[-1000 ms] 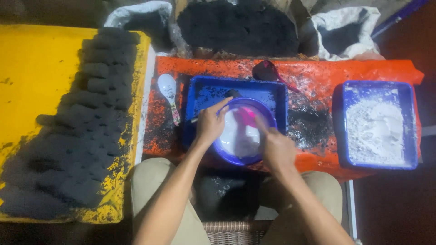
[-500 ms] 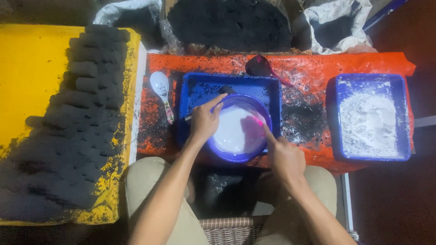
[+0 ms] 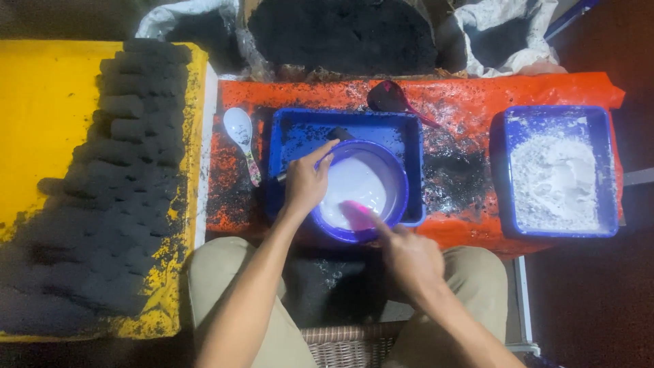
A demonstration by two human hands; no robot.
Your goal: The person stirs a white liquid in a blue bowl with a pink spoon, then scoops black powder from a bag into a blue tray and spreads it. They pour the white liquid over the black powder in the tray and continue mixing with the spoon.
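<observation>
1. On the far left, rows of dark moulded blocks (image 3: 102,191) lie on a yellow board (image 3: 41,136). They sit near the person's left knee, so a knock of that leg could crumble the nearest row.
2. A white spoon (image 3: 240,133) lies on the orange sheet (image 3: 477,95), just left of the blue tray (image 3: 402,136) and apart from both hands.
3. The left hand (image 3: 306,184) grips the near-left rim of the purple bowl (image 3: 398,184), thumb and fingers curled over the edge. The bowl stands inside the blue tray and holds a white liquid (image 3: 354,187). Should that grip loosen, the bowl could slide or tip and spill into the tray.
4. The right hand (image 3: 409,259) is closed around a pink utensil (image 3: 357,211) whose tip dips into the liquid at the near rim. A hard sweep so close to the edge could slop liquid over it onto the person's lap.
5. Further right, a dark scoop (image 3: 390,97) lies on the sheet, and a second blue tray (image 3: 606,136) holds white powder (image 3: 552,177), well apart from the hands.
6. Against the earlier pictures, the right hand has drawn back from over the bowl's right side to its near edge, while the left hand keeps its place on the rim.
</observation>
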